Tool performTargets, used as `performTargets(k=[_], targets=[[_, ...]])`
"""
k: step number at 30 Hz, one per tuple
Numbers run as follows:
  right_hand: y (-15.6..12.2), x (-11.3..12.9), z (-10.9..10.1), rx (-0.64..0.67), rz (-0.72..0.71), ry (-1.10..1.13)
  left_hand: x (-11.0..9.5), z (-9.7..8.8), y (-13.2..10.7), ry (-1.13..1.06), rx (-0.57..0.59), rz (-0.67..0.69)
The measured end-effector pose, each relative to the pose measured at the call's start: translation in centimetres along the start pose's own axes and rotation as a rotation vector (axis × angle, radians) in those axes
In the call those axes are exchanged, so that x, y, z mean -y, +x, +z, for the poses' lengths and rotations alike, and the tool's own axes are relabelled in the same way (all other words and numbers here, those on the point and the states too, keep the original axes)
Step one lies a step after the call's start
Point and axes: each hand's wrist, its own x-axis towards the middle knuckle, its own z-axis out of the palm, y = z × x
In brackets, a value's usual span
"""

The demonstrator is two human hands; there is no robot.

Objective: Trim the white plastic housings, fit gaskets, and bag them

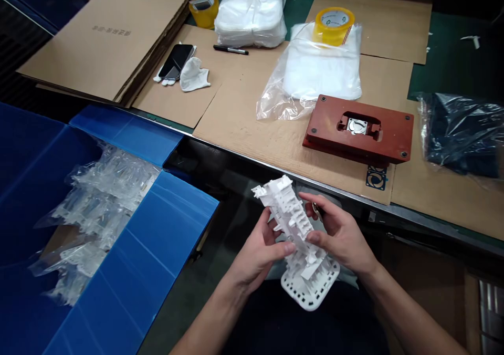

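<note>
White plastic molding (289,223), perforated end slanting down-right

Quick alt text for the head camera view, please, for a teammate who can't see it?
A left hand and right hand hold a white plastic moulding with a perforated base. To their left, a blue corrugated bin holds clear bagged parts; ahead, a red-brown fixture sits on cardboard sheets.

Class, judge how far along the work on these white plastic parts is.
Done: bagged parts lie in the blue bin. In hand: left hand and right hand hold an unbagged white moulding. Left, apparently: bagging it, using the clear bags by the red fixture.
</note>
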Motion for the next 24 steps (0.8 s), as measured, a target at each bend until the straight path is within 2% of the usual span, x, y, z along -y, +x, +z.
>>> performTargets(k=[4,6,7,10,12,14,18,24], targets=[[0.7,-0.1,-0.3,-0.247,0.161,-0.051,0.1,0.3,0.6,-0.155,-0.310,-0.065],[0.6,-0.3,-0.5,-0.367,0.180,-0.166,0.3,0.5,0.9,-0.258,-0.451,0.028],[0.4,-0.4,-0.6,-0.403,0.170,-0.222,0.3,0.6,1.0,-0.288,-0.485,0.101],[-0.6,-0.6,-0.4,-0.469,0.160,-0.288,0.0,1.1,1.2,-0.305,-0.457,0.313],[-1.4,-0.2,0.2,-0.504,0.152,-0.290,-0.4,1.4,1.2,-0.286,-0.431,0.401],[-2.1,0.6,0.9,-0.519,0.084,-0.346,-0.8,1.6,1.1,-0.251,-0.453,0.474],[-3.2,2.4,2.2,-0.428,-0.055,-0.517,-1.2,2.2,0.8,-0.170,-0.481,0.580],[-3.7,3.1,3.0,-0.334,-0.091,-0.586,-1.5,2.8,0.3,-0.089,-0.504,0.645]])
